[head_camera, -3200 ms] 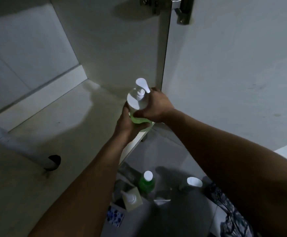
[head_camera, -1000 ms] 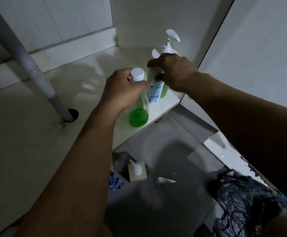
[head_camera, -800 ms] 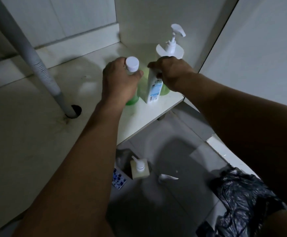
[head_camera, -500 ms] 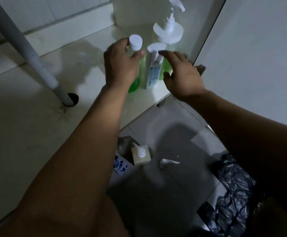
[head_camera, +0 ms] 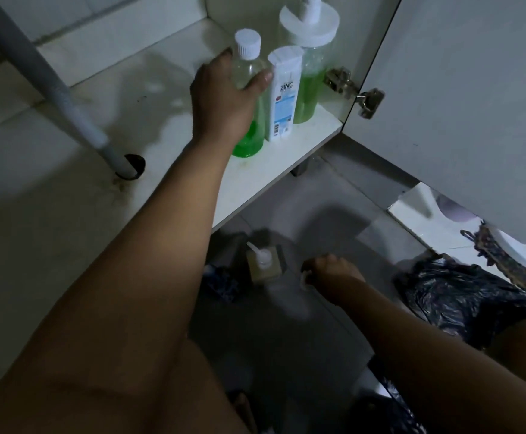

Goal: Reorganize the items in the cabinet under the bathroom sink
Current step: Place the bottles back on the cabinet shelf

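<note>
**Head view: restocking the cabinet's right corner**

Nearest, on the floor outside the cabinet, the right hand (head_camera: 330, 274) is curled over something small and pale; what it grips I cannot tell. Just left of it stands a small nozzle bottle (head_camera: 263, 261), not yet put away. Farther in, on the cabinet floor (head_camera: 274, 170), the left hand (head_camera: 224, 98) wraps loosely around the clear bottle of green liquid (head_camera: 249, 133), thumb on its shoulder. It touches the white ZINC tube (head_camera: 283, 95), with the pump bottle (head_camera: 308, 57) behind. The step looks like settling this bottle; the next move calls for letting go and lifting the floor items in.
</note>
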